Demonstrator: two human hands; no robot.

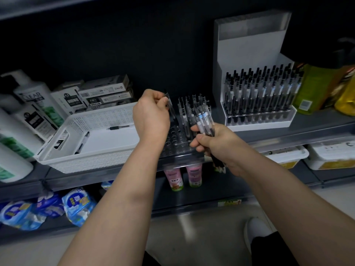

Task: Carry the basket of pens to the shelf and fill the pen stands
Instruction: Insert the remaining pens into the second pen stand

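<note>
The left hand (151, 116) pinches one pen (170, 106) near upright, its grip closed on the barrel, over the clear pen stand (176, 139) at the front edge of the shelf (278, 131). The right hand (215, 144) has its grip wrapped round a bundle of pens (204, 121). Best to sight an empty hole in the near rows (the far rows hold pens), lower the tip straight, then let go. The white basket (99, 118), just left of the stand, holds two pens.
</note>
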